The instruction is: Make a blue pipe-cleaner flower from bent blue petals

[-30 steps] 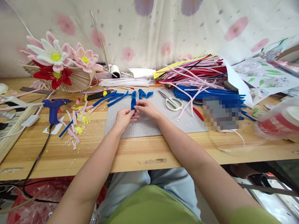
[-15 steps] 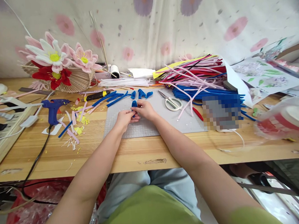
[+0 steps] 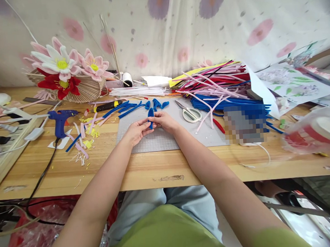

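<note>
Hands (image 3: pixel 166 122) pinching blue piece (image 3: pixel 151 113), wooden table (image 3: pixel 156 170), flowered cloth (image 3: pixel 148 31)

A strip (image 3: pixel 151 114) is over the mat (image 3: pixel 160 143), and scissors (image 3: pixel 185 108) lie on it. Left of the mat is a glue gun (image 3: pixel 60 124).

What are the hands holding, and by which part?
A blue fuzzy piece, held around its middle and lower part by the left hand and the right hand.

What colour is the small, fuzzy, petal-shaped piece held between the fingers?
The small, fuzzy, petal-shaped piece is blue, seen best in the head view.
</note>
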